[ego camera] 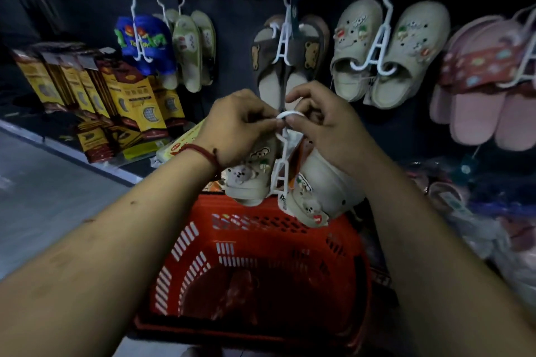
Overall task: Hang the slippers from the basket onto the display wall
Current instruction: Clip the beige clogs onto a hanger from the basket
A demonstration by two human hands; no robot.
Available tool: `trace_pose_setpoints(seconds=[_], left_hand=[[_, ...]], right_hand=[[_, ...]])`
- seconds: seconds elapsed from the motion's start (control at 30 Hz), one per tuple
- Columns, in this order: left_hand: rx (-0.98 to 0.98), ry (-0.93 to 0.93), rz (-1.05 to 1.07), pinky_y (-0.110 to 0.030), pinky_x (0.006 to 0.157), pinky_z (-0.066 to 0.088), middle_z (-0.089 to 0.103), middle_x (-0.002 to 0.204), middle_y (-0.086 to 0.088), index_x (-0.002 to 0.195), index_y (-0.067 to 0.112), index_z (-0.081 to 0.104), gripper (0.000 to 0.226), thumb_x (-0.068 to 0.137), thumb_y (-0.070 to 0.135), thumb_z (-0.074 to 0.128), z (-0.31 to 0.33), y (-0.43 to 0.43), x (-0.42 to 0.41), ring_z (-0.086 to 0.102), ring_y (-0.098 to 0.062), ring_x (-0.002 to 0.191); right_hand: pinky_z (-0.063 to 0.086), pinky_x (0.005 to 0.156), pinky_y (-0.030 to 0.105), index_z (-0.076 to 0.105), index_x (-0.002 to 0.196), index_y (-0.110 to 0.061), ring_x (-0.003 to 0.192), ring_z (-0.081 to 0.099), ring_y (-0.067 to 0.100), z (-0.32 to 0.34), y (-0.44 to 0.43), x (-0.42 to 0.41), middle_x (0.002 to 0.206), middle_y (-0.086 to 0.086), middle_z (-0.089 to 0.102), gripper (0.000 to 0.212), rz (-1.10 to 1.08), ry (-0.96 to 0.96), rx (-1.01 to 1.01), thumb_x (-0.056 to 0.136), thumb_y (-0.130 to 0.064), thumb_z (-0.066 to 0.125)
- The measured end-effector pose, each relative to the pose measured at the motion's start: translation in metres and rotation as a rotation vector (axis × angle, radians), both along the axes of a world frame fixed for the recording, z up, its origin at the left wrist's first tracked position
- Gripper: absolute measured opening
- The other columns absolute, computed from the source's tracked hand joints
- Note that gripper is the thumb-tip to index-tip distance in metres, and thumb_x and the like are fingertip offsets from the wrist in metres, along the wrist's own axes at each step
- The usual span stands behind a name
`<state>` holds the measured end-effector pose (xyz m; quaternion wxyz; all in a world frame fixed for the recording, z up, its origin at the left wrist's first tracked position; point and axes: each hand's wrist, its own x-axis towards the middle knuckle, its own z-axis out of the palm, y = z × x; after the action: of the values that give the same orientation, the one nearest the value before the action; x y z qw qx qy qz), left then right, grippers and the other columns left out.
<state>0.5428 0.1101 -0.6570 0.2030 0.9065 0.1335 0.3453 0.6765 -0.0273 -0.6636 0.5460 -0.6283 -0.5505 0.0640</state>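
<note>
A pair of cream clog slippers [322,182] with cartoon charms hangs on a white plastic hanger [282,171] above the red basket [261,255]. My left hand [240,127] and my right hand [322,122] both pinch the hanger's hook at the top, in front of the dark display wall [237,23]. Directly behind my hands a brown bear slipper pair [290,61] hangs on the wall. Inside the basket a dark reddish item is dimly visible.
More pairs hang on the wall: blue [145,43], green [193,46], cream clogs [388,49] and pink [487,81]. Yellow and brown boxes [116,101] lean on a shelf at the left. Bagged goods [478,211] pile up at the right. Grey floor lies at the lower left.
</note>
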Motion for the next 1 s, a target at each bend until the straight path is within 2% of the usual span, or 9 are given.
trace_pose_setpoints(seconds=[0.1, 0.2, 0.3, 0.4, 0.53, 0.67, 0.77, 0.87, 1.0], left_hand=[[-0.074, -0.028, 0.019, -0.036, 0.08, 0.052, 0.065, 0.087, 0.001, 0.09, 0.024, 0.08, 0.014, 0.085, 0.035, 0.075, 0.009, 0.0, 0.012, 0.06, -0.009, 0.083], [-0.147, -0.025, 0.02, -0.03, 0.078, 0.052, 0.066, 0.087, 0.002, 0.088, 0.022, 0.081, 0.015, 0.084, 0.036, 0.075, 0.017, -0.001, 0.025, 0.061, -0.007, 0.08], [-0.231, -0.037, 0.006, -0.021, 0.072, 0.05, 0.066, 0.082, 0.01, 0.085, 0.021, 0.081, 0.015, 0.083, 0.036, 0.077, 0.027, -0.004, 0.04, 0.061, -0.001, 0.077], [-0.298, -0.031, -0.038, -0.009, 0.065, 0.047, 0.067, 0.07, 0.021, 0.081, 0.019, 0.08, 0.013, 0.083, 0.032, 0.078, 0.044, -0.006, 0.06, 0.062, 0.008, 0.069], [-0.364, -0.035, -0.108, -0.02, 0.072, 0.053, 0.074, 0.079, 0.008, 0.08, 0.02, 0.08, 0.013, 0.084, 0.032, 0.078, 0.074, -0.009, 0.094, 0.066, -0.003, 0.074], [-0.476, -0.083, -0.19, -0.017, 0.07, 0.053, 0.075, 0.078, 0.008, 0.087, 0.014, 0.08, 0.012, 0.084, 0.025, 0.078, 0.107, -0.014, 0.128, 0.067, 0.002, 0.071], [-0.512, -0.089, -0.234, -0.025, 0.076, 0.056, 0.077, 0.088, -0.002, 0.086, 0.014, 0.08, 0.014, 0.084, 0.028, 0.079, 0.125, -0.016, 0.153, 0.072, -0.01, 0.082], [-0.569, -0.08, -0.236, -0.038, 0.085, 0.06, 0.078, 0.086, -0.005, 0.083, 0.015, 0.08, 0.016, 0.083, 0.03, 0.079, 0.141, -0.017, 0.176, 0.074, -0.024, 0.088], [-0.585, -0.089, -0.224, -0.032, 0.079, 0.061, 0.078, 0.081, -0.001, 0.086, 0.015, 0.08, 0.015, 0.085, 0.029, 0.077, 0.162, -0.019, 0.197, 0.075, -0.018, 0.081]], right_hand=[[0.039, 0.055, 0.01, 0.068, 0.1, -0.009, 0.055, 0.048, -0.002, 0.005, -0.008, 0.017, 0.081, 0.01, 0.064, 0.017, -0.193, 0.038, 0.05, 0.085, -0.012, 0.075], [0.042, 0.062, 0.007, 0.074, 0.087, -0.015, 0.066, 0.058, -0.005, 0.008, -0.019, 0.028, 0.081, -0.003, 0.07, 0.003, -0.334, 0.012, 0.088, 0.085, -0.013, 0.075], [0.05, 0.069, 0.02, 0.075, 0.081, -0.024, 0.074, 0.064, 0.0, 0.008, -0.027, 0.034, 0.079, -0.011, 0.071, 0.007, -0.371, 0.0, 0.061, 0.085, -0.017, 0.076], [0.056, 0.076, 0.035, 0.079, 0.084, -0.022, 0.078, 0.067, 0.005, 0.017, -0.031, 0.046, 0.08, -0.01, 0.073, 0.003, -0.402, 0.001, 0.046, 0.085, -0.022, 0.076], [0.056, 0.076, 0.041, 0.079, 0.087, -0.023, 0.079, 0.068, 0.01, 0.047, -0.033, 0.07, 0.082, -0.009, 0.074, 0.013, -0.502, -0.088, 0.037, 0.087, -0.034, 0.072], [0.056, 0.073, 0.036, 0.078, 0.085, -0.028, 0.078, 0.067, 0.006, 0.086, -0.04, 0.096, 0.082, -0.013, 0.073, 0.017, -0.594, -0.174, 0.049, 0.088, -0.041, 0.069], [0.054, 0.076, 0.036, 0.077, 0.083, -0.029, 0.08, 0.065, 0.008, 0.11, -0.046, 0.113, 0.083, -0.014, 0.072, 0.02, -0.681, -0.223, 0.008, 0.088, -0.046, 0.066], [0.052, 0.084, 0.043, 0.073, 0.081, -0.03, 0.08, 0.065, 0.013, 0.13, -0.045, 0.132, 0.078, -0.012, 0.071, 0.025, -0.734, -0.218, -0.046, 0.087, -0.051, 0.062], [0.052, 0.083, 0.048, 0.072, 0.082, -0.031, 0.081, 0.065, 0.018, 0.151, -0.038, 0.154, 0.076, -0.011, 0.07, 0.026, -0.778, -0.26, -0.043, 0.085, -0.053, 0.059]])
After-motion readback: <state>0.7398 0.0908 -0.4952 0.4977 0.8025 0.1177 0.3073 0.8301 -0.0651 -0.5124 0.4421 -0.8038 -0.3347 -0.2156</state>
